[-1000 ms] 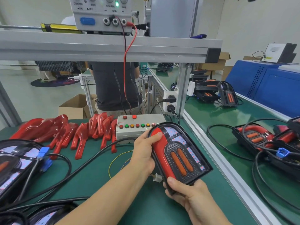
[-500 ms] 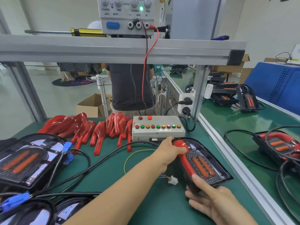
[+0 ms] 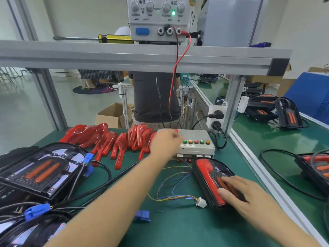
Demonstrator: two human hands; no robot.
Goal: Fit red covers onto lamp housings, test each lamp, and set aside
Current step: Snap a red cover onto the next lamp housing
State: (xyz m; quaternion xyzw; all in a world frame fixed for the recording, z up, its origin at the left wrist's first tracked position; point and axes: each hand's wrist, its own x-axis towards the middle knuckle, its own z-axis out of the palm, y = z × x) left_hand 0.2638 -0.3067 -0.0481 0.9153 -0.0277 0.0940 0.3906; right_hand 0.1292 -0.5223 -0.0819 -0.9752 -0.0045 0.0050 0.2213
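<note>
Head view: power supply (image 3: 158, 18) reads CURRENT, VOLTAGE, COARSE, FINE, ON, OFF, GND; left hand (image 3: 164, 144) reaches over the test box (image 3: 195, 145), fingers blurred, grip unclear; right hand (image 3: 249, 198) presses flat, fingers spread, on the lamp (image 3: 206, 173) lying on the green surface (image 3: 178, 227)

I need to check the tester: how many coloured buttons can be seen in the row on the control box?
5 show on the control box: green, orange, red, green, orange, left to right. The left hand covers the box's left part, so more may be hidden.
</note>
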